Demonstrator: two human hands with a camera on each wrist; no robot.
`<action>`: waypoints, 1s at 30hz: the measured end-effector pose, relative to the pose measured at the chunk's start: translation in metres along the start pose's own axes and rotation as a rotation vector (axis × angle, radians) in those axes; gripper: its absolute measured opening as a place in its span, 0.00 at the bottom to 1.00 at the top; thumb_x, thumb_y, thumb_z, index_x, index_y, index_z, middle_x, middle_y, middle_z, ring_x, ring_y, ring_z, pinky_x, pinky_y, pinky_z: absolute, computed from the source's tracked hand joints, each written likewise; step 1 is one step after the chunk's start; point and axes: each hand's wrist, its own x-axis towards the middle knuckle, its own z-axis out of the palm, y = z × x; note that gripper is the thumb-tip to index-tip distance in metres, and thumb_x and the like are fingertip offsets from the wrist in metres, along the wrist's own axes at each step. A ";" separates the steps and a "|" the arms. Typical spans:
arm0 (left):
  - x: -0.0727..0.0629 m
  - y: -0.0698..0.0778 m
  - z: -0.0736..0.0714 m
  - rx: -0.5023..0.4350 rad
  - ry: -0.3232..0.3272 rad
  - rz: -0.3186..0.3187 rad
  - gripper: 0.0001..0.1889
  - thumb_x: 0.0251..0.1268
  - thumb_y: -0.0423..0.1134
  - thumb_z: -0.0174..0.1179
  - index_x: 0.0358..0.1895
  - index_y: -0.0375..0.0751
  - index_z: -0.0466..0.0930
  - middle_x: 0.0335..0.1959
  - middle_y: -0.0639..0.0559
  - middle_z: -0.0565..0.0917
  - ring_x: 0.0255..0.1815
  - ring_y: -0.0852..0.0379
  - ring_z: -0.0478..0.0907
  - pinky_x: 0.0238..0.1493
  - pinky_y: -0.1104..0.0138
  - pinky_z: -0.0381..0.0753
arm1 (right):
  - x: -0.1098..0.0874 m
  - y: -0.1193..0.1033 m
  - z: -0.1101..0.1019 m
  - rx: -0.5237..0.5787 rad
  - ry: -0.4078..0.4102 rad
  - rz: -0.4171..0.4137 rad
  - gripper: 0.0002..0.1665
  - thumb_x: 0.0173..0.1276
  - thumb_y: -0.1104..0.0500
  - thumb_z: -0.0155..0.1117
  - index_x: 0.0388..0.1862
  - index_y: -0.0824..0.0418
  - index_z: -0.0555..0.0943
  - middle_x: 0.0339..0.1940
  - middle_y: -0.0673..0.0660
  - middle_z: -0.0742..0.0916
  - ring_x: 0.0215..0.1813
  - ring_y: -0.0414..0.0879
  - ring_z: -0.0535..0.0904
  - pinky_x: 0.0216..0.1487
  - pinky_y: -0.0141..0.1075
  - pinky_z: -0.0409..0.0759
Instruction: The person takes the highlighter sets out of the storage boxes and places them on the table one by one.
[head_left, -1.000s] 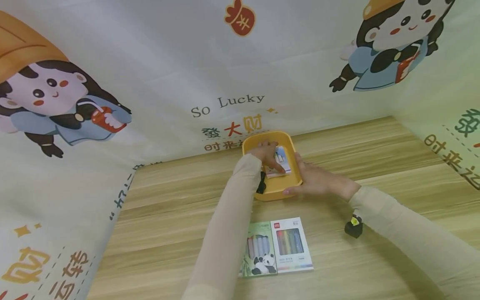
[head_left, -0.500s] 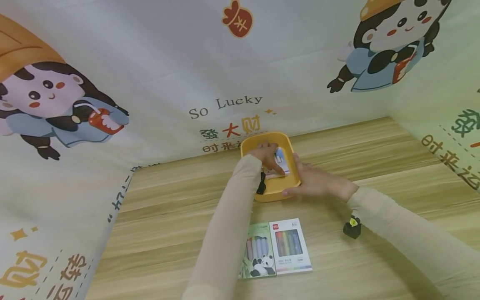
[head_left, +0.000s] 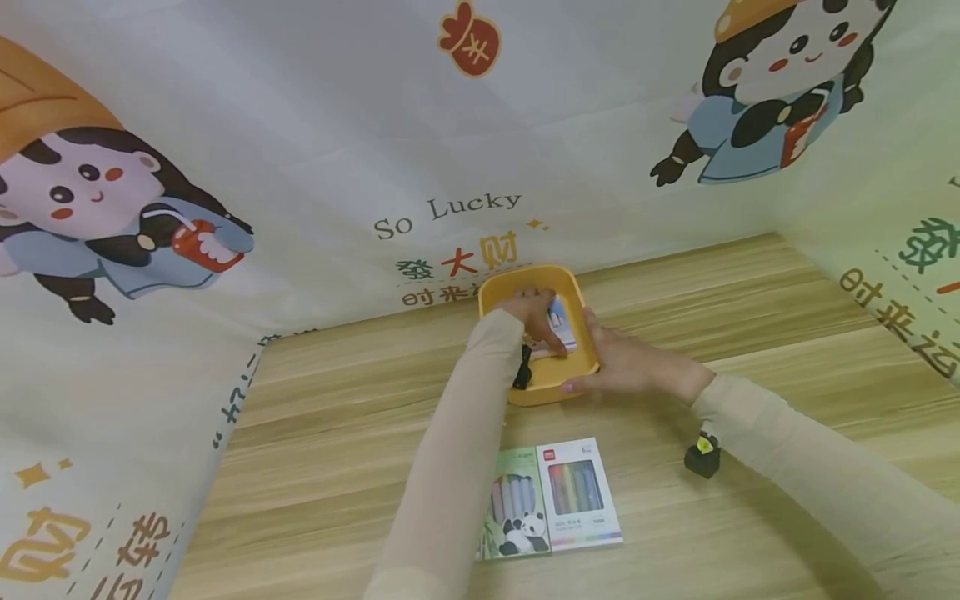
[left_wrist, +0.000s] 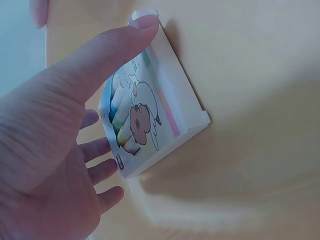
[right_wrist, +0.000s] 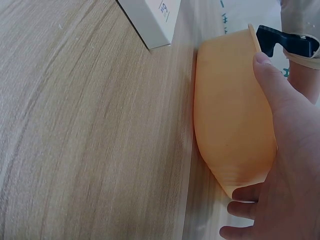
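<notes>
A yellow plastic basket (head_left: 551, 393) stands on the wooden table near the back wall. Inside it lies a small white box of coloured pens (left_wrist: 145, 107), printed with a bird and a flower. My left hand (head_left: 534, 312) reaches into the basket and grips this box, its thumb on one end and its fingers along the window side. From the right, my right hand (head_left: 637, 362) holds the basket's wall (right_wrist: 232, 105). Its thumb lies at the rim and its fingers bend round the outside. Part of the pen box is hidden under my left hand in the head view.
Two flat pen packs lie side by side in front of the basket: a green panda pack (head_left: 517, 508) and a white pack (head_left: 581, 496). My left forearm covers the panda pack's left edge. A printed cloth wall (head_left: 315, 192) closes off the back and sides.
The head view has shifted slightly. Both hands keep their places at the basket, and the pen box inside has slid a little under the left hand.
</notes>
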 end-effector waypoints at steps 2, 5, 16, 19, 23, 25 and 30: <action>-0.001 0.000 0.000 0.001 -0.003 -0.005 0.58 0.48 0.61 0.74 0.80 0.52 0.48 0.74 0.45 0.61 0.74 0.48 0.59 0.74 0.56 0.68 | 0.000 0.000 0.000 -0.006 -0.006 0.003 0.80 0.56 0.23 0.62 0.78 0.69 0.27 0.78 0.75 0.57 0.77 0.68 0.61 0.75 0.61 0.64; 0.001 0.000 0.001 0.007 -0.010 -0.016 0.58 0.47 0.61 0.74 0.79 0.53 0.48 0.73 0.45 0.61 0.74 0.49 0.59 0.74 0.57 0.69 | 0.001 0.000 0.000 -0.009 -0.009 0.009 0.80 0.55 0.22 0.62 0.78 0.68 0.26 0.78 0.74 0.58 0.77 0.68 0.61 0.75 0.60 0.64; 0.002 0.003 0.000 0.066 -0.025 -0.021 0.60 0.45 0.58 0.76 0.80 0.54 0.46 0.76 0.45 0.58 0.77 0.48 0.56 0.74 0.54 0.68 | 0.001 0.001 0.000 -0.020 -0.005 0.016 0.81 0.55 0.22 0.61 0.78 0.69 0.27 0.79 0.75 0.57 0.77 0.67 0.61 0.75 0.60 0.65; 0.000 0.004 -0.001 0.082 -0.021 -0.025 0.60 0.46 0.58 0.76 0.80 0.54 0.46 0.77 0.45 0.57 0.78 0.48 0.55 0.75 0.54 0.68 | 0.001 0.000 0.000 -0.020 -0.003 0.012 0.81 0.55 0.22 0.62 0.78 0.70 0.28 0.78 0.76 0.58 0.76 0.68 0.62 0.74 0.60 0.66; 0.000 0.006 -0.001 0.102 -0.009 -0.027 0.58 0.47 0.57 0.76 0.79 0.53 0.48 0.75 0.46 0.60 0.76 0.50 0.59 0.74 0.56 0.69 | 0.000 0.000 0.000 -0.023 0.000 0.009 0.81 0.55 0.22 0.62 0.78 0.70 0.28 0.77 0.76 0.60 0.75 0.68 0.64 0.73 0.60 0.67; -0.001 0.006 -0.001 0.111 -0.006 -0.029 0.58 0.47 0.57 0.76 0.79 0.53 0.48 0.75 0.47 0.61 0.75 0.51 0.59 0.74 0.57 0.69 | 0.000 0.000 0.000 -0.024 0.001 0.008 0.81 0.55 0.22 0.62 0.78 0.70 0.27 0.77 0.76 0.60 0.75 0.68 0.64 0.73 0.60 0.67; -0.007 0.008 -0.003 0.114 0.000 -0.016 0.57 0.48 0.57 0.75 0.79 0.51 0.49 0.76 0.45 0.60 0.77 0.50 0.58 0.75 0.56 0.68 | 0.000 -0.001 -0.001 -0.028 -0.003 0.012 0.80 0.56 0.22 0.61 0.78 0.70 0.27 0.77 0.76 0.59 0.76 0.68 0.63 0.75 0.60 0.65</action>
